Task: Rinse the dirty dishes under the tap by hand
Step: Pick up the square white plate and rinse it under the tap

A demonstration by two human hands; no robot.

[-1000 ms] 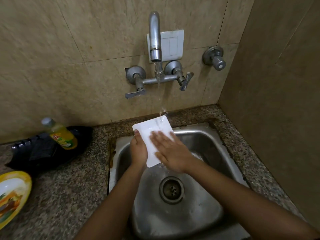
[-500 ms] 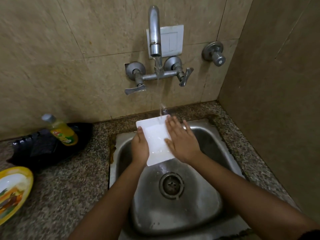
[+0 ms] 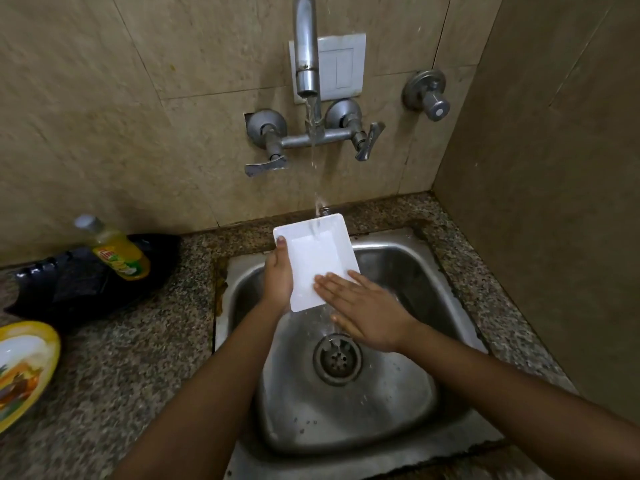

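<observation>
A white tray (image 3: 315,261) is gripped by the left hand (image 3: 278,282) under the tap (image 3: 306,57), the right hand's (image 3: 367,313) straight fingers (image 3: 330,283) seemingly pressed on it.

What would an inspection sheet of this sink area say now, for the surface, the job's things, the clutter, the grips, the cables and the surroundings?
Surface: speckled stone counter around a wet steel sink.
Job's things: white dish held tilted over the sink; water from the tap lands on its far end.
Clutter: yellow bottle against a black plastic thing; yellow plate at the left edge.
Grips: left hand holds the dish's left edge; right hand lies flat on its near right corner.
Cables: nothing seen.
Surroundings: tiled wall; white switch plate behind the tap.
</observation>
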